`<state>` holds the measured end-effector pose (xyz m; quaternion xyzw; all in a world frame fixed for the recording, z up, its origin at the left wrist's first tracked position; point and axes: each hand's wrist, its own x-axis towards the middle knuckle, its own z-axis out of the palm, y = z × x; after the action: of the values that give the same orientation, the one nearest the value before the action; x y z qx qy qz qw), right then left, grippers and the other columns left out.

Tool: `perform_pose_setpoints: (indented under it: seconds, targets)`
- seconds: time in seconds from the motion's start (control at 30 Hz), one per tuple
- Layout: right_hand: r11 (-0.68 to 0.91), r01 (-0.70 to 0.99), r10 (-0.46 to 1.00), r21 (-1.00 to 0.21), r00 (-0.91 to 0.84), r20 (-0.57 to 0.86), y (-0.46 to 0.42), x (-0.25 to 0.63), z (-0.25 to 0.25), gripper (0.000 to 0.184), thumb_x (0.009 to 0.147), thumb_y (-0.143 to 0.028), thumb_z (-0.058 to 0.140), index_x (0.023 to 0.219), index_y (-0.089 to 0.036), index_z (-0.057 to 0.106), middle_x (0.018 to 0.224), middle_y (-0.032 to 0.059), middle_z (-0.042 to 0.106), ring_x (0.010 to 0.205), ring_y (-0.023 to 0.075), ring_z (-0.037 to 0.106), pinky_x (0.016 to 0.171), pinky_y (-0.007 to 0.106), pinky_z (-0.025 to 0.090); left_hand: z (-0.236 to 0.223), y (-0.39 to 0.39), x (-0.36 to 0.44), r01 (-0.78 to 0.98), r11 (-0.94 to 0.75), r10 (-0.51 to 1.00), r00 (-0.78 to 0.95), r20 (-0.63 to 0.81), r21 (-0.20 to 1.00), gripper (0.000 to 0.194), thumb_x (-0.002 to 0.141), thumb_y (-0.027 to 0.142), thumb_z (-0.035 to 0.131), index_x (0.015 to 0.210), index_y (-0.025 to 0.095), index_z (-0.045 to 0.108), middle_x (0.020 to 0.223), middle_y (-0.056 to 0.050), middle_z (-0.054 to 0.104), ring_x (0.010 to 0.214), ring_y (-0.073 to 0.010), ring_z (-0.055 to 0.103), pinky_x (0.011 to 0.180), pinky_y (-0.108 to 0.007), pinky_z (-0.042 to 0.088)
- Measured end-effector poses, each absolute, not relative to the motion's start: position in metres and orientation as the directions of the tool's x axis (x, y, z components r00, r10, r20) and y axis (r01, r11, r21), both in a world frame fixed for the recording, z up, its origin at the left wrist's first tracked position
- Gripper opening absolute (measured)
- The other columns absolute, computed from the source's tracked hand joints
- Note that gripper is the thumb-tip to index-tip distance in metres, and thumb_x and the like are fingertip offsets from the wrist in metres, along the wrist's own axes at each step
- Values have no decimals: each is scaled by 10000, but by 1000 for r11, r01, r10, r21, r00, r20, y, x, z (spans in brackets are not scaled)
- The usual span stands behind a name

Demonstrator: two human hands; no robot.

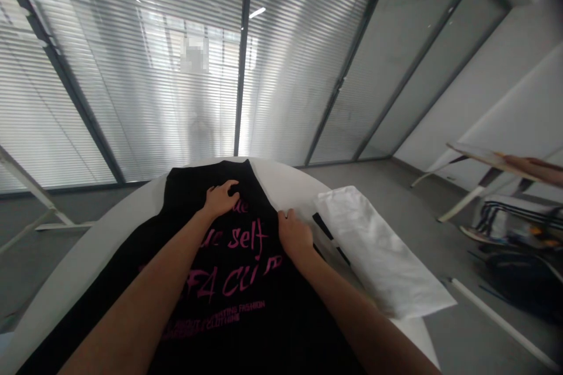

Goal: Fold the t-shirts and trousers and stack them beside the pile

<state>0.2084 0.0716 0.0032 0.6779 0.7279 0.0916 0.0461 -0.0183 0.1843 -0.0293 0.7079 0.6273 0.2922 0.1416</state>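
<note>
A black shirt with pink lettering lies spread over a round white table, its far end near the table's far edge. My left hand rests on the upper part of the shirt, over the lettering, with fingers bent and the thumb apart from them. At the shirt's right edge, my right hand is closed on the black cloth, fingertips partly hidden. To its right lies a folded white cloth, and black strips show beside it.
Glass partitions with blinds stand beyond the table. On the right are a wooden-topped table with white legs and a dark bag-like heap on the floor. A white metal frame stands at the left.
</note>
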Motion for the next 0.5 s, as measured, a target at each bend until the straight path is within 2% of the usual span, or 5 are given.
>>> perform_pose_setpoints:
  seconds: [0.17,0.3,0.4,0.5]
  targets:
    - [-20,976,996,219,0,91,87,223,14,353,966,-95,264,1183,-126,541,1148,199,554,850,218,680,674,308,516,-26,207,4,746,-226,968,99,233,626,440,802,334,580,1240,304,598,1218,-42,675,1157,-279,586,1121,-540,214]
    - [-36,972,995,234,12,103,84,227,45,365,950,-81,259,1159,-121,556,1132,204,570,854,240,684,674,323,512,-16,219,21,579,-205,975,49,218,789,378,780,317,594,1146,254,664,1110,-52,711,1076,-265,627,1063,-480,347]
    - [20,987,998,161,-28,50,73,225,71,283,950,-154,347,1140,-147,558,1108,174,607,875,253,677,701,340,502,-4,229,24,480,-226,968,14,251,848,346,818,328,531,1098,200,689,1069,-64,717,1030,-240,641,990,-396,437]
    - [119,993,992,-1,-118,-34,63,220,90,234,920,-217,442,1111,-148,559,1033,142,662,944,264,660,784,349,475,13,237,15,442,-252,960,2,280,861,347,835,341,501,1064,170,697,1093,-68,708,1032,-216,634,960,-339,462]
